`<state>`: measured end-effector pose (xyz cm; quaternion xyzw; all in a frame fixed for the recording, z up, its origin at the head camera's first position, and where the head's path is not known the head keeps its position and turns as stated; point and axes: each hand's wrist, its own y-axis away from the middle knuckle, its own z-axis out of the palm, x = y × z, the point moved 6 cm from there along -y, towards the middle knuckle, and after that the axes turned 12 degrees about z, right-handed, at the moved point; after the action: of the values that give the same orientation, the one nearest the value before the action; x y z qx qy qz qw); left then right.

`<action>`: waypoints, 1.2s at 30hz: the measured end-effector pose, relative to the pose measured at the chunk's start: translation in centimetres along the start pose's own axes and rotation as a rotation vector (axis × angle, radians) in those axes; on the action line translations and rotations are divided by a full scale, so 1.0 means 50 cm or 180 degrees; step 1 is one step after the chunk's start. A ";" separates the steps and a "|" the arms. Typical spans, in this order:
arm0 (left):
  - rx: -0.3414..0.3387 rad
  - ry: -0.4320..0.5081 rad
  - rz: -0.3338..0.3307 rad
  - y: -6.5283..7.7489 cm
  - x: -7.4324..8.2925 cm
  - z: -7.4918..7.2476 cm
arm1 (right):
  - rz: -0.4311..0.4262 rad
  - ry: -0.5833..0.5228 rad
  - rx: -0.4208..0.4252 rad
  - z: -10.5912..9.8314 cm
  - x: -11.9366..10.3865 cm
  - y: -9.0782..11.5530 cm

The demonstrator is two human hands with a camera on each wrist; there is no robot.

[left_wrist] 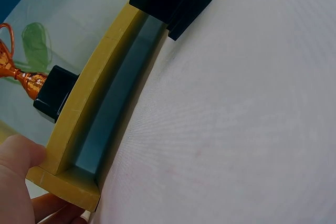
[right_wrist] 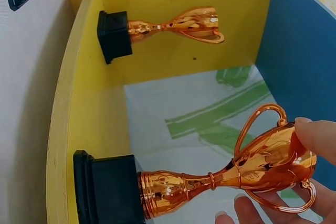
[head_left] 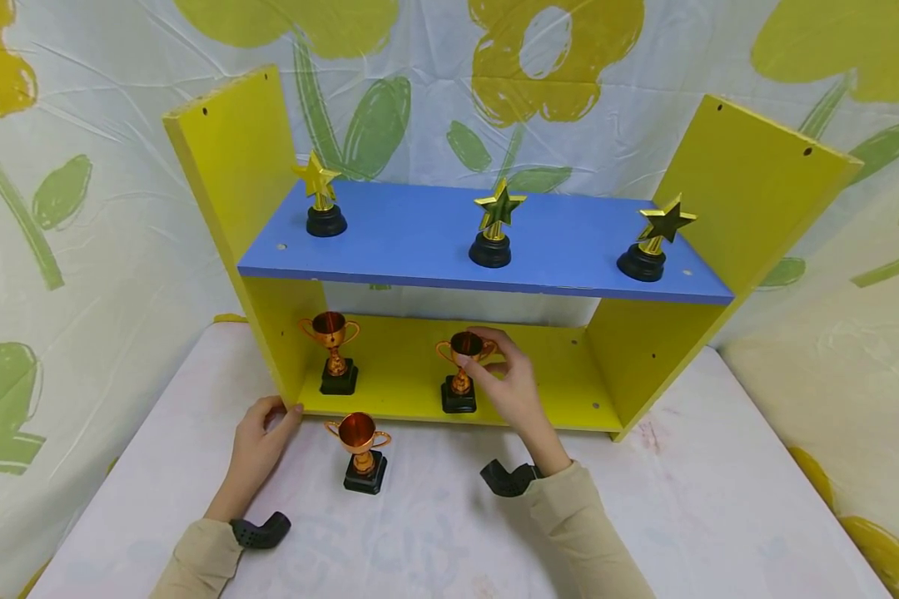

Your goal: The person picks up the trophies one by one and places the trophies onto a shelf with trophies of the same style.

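Observation:
My right hand (head_left: 511, 384) pinches the bowl of a copper-coloured trophy cup (right_wrist: 268, 166) between thumb and fingers. The cup stands upright, its black base at the yellow bottom board near the middle of the shelf (head_left: 524, 412). My left hand (head_left: 258, 441) grips the shelf's lower left front corner, with the thumb (left_wrist: 23, 153) on the near side and fingers around the outer side. Just right of that corner, a second copper cup (head_left: 331, 333) is upright on the bottom board. A third copper cup (head_left: 360, 433) rests on the table in front, between my hands.
Three gold star trophies stand on the blue upper board (head_left: 412, 241): one at left (head_left: 317, 183), one near the middle (head_left: 499, 212), one at right (head_left: 663, 229). Yellow side panels (head_left: 757, 191) rise at both ends. A flower-printed cloth (head_left: 449, 91) hangs behind the white-covered table (head_left: 704, 516).

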<state>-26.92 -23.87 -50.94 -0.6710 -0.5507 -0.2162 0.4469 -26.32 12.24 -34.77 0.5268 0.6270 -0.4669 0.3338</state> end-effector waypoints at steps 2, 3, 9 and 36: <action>0.0001 0.0005 -0.0004 0.000 -0.001 0.000 | -0.0007 -0.0012 -0.0004 0.000 0.000 -0.001; 0.0001 0.0009 -0.0006 0.000 -0.001 0.000 | -0.0005 -0.0015 -0.0008 0.001 0.001 -0.001; 0.0014 0.0012 -0.0002 0.000 -0.002 0.000 | 0.0027 -0.0075 -0.0042 0.002 0.001 -0.002; 0.0041 -0.0005 0.0041 0.000 0.002 0.000 | 0.0010 -0.0097 -0.0106 -0.001 -0.001 0.003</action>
<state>-26.89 -23.81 -50.84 -0.6719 -0.5480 -0.2093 0.4522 -26.16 12.27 -34.75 0.5150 0.6287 -0.4638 0.3527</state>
